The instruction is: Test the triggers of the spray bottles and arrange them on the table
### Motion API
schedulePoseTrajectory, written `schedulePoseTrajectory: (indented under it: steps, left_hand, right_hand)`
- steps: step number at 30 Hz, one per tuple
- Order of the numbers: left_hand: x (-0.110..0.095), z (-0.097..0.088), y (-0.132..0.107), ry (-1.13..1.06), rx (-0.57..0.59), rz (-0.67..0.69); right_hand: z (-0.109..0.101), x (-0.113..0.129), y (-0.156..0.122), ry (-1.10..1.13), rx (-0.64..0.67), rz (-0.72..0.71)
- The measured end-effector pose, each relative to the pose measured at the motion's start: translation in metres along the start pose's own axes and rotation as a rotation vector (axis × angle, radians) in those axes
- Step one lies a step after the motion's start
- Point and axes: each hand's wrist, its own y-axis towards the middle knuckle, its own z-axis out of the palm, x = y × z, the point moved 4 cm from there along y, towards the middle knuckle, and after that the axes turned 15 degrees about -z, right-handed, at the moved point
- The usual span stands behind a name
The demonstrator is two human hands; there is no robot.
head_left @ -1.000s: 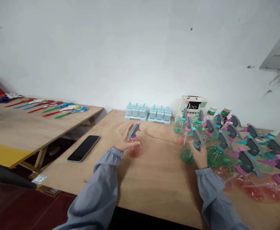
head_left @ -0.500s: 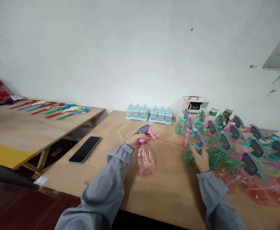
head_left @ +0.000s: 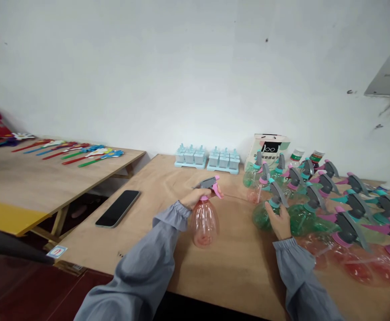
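Note:
My left hand grips the neck of a pink clear spray bottle with a grey and pink trigger head, held upright over the wooden table. My right hand rests on a green spray bottle, fingers curled around its neck below the grey trigger. That bottle is the nearest of a crowd of green and pink spray bottles filling the table's right side.
A black phone lies near the table's left edge. Two pale blue moulds and a printed carton stand by the wall. A second table at left carries a row of colourful long-handled items.
My left hand has lifted the pink bottle from lying on the table to upright and brought it nearer to me. My right hand has stayed on the green bottle.

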Motion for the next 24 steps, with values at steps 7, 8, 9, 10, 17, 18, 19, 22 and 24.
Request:
schedulePoseTrajectory:
  steps: [7, 8, 9, 10, 17, 18, 19, 22, 24]
  left_hand:
    - [0.001, 0.003, 0.001, 0.011, -0.039, -0.015]
    - [0.0, 0.005, 0.001, 0.004, -0.022, -0.001]
    - [-0.001, 0.006, 0.0, -0.003, -0.004, 0.008]
    - [-0.001, 0.007, 0.0, -0.006, 0.011, 0.012]
    - [0.002, 0.001, -0.001, 0.055, -0.055, -0.08]
    - [0.002, 0.001, -0.001, 0.062, -0.052, -0.087]
    - [0.001, 0.002, -0.002, 0.065, -0.044, -0.076]
    - [-0.003, 0.007, -0.003, 0.071, -0.009, -0.01]
    - [-0.004, 0.009, -0.001, 0.066, -0.004, 0.016]
  right_hand:
    - [-0.001, 0.0, 0.0, -0.009, 0.01, -0.017]
    - [-0.001, -0.001, 0.0, -0.008, 0.011, -0.014]
    - [-0.001, -0.001, -0.001, -0.008, 0.012, -0.01]
    - [-0.001, -0.002, -0.001, -0.01, 0.013, -0.007]
    - [0.001, 0.003, -0.002, -0.008, 0.036, -0.014]
    - [0.002, 0.004, -0.003, -0.011, 0.036, -0.01]
    - [0.003, 0.004, -0.003, -0.012, 0.042, -0.007]
    - [0.004, 0.005, -0.004, -0.008, 0.053, -0.013]
    - [0.005, 0.005, -0.004, -0.002, 0.046, -0.024]
